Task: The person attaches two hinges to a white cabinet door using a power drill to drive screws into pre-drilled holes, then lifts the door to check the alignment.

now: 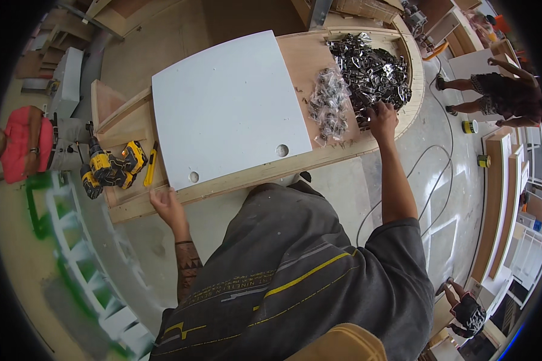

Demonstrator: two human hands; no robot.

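A white panel (226,108) with two round cup holes along its near edge lies on the wooden workbench (223,188). My left hand (168,207) is at the panel's near left corner, fingers apart, holding nothing. My right hand (383,120) reaches to the near side of a heap of metal cabinet hinges (367,66). Its fingers are curled down among the pieces, and what they pinch is hidden. Beside the heap, left of my right hand, lie clear plastic bags of small hardware (330,105).
Yellow-and-black cordless drills (102,162) and a yellow utility knife (151,163) lie left of the panel. A cable (448,156) loops over the floor at right. Other people stand at the left, far right (503,93) and lower right.
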